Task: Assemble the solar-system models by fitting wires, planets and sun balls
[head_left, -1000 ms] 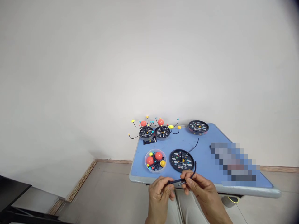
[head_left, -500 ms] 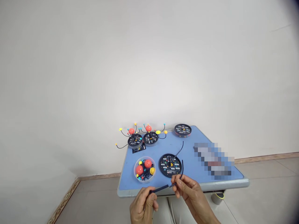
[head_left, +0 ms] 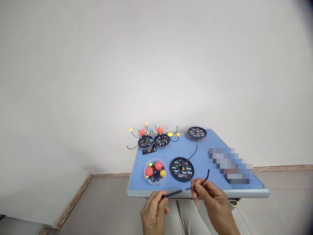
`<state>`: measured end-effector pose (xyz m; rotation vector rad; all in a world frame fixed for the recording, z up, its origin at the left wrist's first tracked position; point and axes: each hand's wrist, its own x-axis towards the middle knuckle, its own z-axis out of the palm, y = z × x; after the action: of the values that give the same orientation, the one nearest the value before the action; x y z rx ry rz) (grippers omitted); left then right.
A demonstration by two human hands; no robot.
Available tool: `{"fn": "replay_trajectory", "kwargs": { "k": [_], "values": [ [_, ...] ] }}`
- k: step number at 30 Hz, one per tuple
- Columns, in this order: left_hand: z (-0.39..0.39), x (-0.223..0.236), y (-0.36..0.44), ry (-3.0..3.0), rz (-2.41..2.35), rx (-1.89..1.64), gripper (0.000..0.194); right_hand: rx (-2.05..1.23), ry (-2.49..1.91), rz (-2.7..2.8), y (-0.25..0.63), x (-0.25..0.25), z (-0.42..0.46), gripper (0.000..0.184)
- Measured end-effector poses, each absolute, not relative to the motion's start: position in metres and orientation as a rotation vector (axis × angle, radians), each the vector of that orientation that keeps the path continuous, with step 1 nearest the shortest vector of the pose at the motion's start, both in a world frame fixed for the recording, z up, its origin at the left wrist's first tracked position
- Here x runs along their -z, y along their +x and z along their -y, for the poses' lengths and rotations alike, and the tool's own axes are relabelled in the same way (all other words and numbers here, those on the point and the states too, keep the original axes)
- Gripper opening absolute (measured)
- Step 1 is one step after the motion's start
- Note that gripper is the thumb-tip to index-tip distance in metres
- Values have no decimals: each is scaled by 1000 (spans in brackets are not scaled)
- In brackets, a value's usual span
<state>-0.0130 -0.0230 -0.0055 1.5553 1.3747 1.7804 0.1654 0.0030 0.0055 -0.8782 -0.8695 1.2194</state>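
My left hand [head_left: 154, 212] pinches a straight dark tube [head_left: 174, 193] near its left end, in front of the table's front edge. My right hand [head_left: 210, 197] has a thin curved black rod [head_left: 206, 178] between thumb and fingers. The rod's straight end points at the tube's free end, with a small gap between them. Just beyond my hands lies a round black base [head_left: 176, 173] with printed labels and a short central post. One curved arm [head_left: 191, 155] rises from that post. To its left, a clear round tub [head_left: 145, 179] holds red, yellow and blue balls and black pieces.
Two planet models [head_left: 145, 141] with red balls and curved arms stand at the back left of the blue table [head_left: 156, 187], by a black card [head_left: 152, 150]. A lidded round container [head_left: 197, 133] is at the back right. A pixelated flat item [head_left: 230, 166] lies on the right.
My right hand has moved slightly right with the curved rod, so the gap to the tube is wider. The view has shifted a little, and the things on the table stay put.
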Motion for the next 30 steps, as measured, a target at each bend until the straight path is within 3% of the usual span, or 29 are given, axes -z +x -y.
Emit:
{"fn": "replay_trajectory", "kwargs": {
  "k": [30],
  "values": [
    [7, -3, 13, 1724, -1204, -1671, 19, -1283, -865, 634, 184, -7, -2, 34]
  ]
}}
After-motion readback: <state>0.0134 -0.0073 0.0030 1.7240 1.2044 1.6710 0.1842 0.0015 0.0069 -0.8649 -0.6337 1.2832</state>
